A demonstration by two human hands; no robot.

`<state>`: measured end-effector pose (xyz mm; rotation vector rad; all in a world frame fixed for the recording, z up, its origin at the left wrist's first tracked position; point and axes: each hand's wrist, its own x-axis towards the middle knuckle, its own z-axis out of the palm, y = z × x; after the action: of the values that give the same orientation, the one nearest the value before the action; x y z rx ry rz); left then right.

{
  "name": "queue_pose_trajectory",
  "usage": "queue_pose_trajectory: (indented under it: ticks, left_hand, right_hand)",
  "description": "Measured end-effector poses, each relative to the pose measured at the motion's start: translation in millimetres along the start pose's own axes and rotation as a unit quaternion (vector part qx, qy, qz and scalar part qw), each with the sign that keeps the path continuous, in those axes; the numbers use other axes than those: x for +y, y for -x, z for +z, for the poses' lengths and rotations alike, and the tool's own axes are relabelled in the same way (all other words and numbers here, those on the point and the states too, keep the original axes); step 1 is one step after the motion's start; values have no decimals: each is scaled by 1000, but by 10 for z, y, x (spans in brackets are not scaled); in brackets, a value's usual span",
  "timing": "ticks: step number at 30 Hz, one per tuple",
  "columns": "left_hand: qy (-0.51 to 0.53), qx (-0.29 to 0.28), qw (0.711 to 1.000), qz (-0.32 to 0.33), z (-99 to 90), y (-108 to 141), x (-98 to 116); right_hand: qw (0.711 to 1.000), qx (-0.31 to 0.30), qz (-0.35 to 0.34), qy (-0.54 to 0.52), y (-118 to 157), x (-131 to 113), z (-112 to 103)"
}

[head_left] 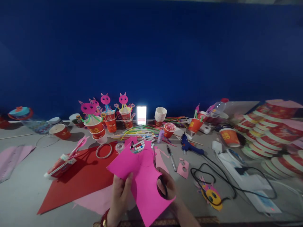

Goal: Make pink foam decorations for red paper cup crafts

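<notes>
A bright pink sheet [144,183] with curved cut-outs along its edges is held up over the front of the table. A circle outline shows on its upper part. My left hand [123,189] pinches the sheet's left side, thumb on top. Black-handled scissors [162,186] are gripped in my right hand [169,186] at the sheet's right edge, their blades pointing away and partly hidden by the paper. Under the sheet lie a large red sheet [82,176] and a light pink piece [97,201].
Behind stand cups with pink paper figures [94,126], markers [142,145], a tape roll [119,147] and a lit screen [141,115]. To the right are a blue glue gun [189,146], its black cord, a power strip [248,179] and stacked red cups [272,132].
</notes>
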<state>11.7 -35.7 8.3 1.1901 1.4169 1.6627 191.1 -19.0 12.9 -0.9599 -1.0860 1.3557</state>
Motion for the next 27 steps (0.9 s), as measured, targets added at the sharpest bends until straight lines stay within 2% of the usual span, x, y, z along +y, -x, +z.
queue_pose_trajectory:
  ticks: [10, 16, 27]
  left_hand:
    - [20, 42, 999, -11, 54, 83, 13]
    - [16, 5, 999, -40, 20, 61, 57]
    - [77, -40, 992, -96, 21, 27, 118]
  right_hand:
    - [1000, -12, -17, 15, -8, 21, -1]
    - [1000, -19, -15, 13, -34, 28, -15]
    - [1000, -20, 20, -11, -40, -46, 21]
